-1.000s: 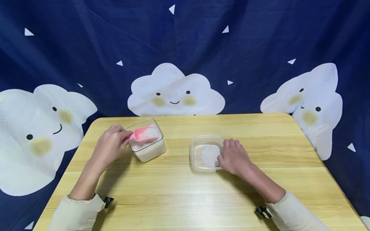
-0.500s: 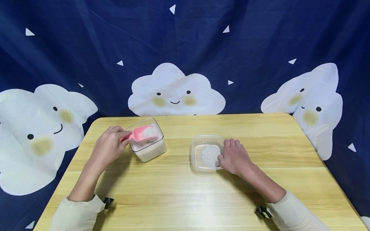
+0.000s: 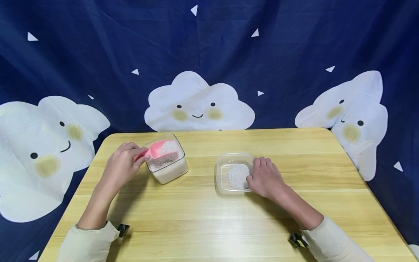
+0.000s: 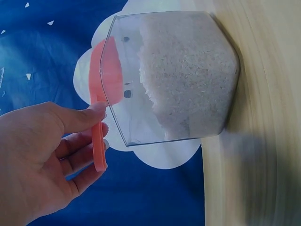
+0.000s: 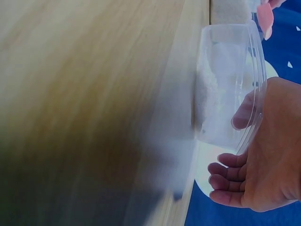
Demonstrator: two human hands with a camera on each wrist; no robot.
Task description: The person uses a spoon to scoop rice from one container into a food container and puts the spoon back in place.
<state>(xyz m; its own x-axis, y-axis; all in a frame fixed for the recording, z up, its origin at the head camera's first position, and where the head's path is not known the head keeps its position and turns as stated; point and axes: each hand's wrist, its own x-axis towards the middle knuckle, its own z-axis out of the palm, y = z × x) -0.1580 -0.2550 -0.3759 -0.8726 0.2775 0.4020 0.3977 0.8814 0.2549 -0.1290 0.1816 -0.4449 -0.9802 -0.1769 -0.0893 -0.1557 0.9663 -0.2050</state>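
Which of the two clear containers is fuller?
The taller container, with the pink scoop at its mouth. White grain fills over half; the shallow container the right hand grips has only a little.

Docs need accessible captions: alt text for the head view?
A person's left hand holds a pink scoop of white grains at the mouth of a clear container of similar grains. The right hand grips the side of a clear tub with some grains inside. Both vessels stand on a wooden table.
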